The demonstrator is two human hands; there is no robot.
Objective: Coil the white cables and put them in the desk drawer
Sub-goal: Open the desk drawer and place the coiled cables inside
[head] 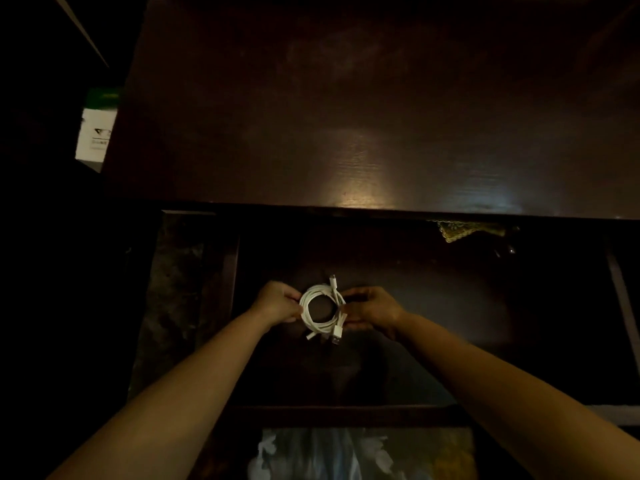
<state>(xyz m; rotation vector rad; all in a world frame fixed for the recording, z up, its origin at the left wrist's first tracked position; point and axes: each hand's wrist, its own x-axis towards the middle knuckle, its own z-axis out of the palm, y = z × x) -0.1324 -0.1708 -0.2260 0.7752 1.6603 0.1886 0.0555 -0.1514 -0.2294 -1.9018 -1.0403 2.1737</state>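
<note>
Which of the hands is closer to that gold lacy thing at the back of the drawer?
Right. The right hand sits below and left of the gold lacy thing; the left hand is farther left, across the coiled cable.

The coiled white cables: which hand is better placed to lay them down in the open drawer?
Probably the left hand: it grips the coiled white cables firmly at the rim, while the right hand pinches the side where plug ends stick out. Both are over the drawer.

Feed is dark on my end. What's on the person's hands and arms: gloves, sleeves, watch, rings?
Nothing that shows. The left hand and right hand are bare, with no gloves. Both forearms are uncovered right down to the bottom edge of the frame, so no sleeve or cuff appears. No watch or bracelet at either wrist. The light is too dim to rule out rings.
</note>
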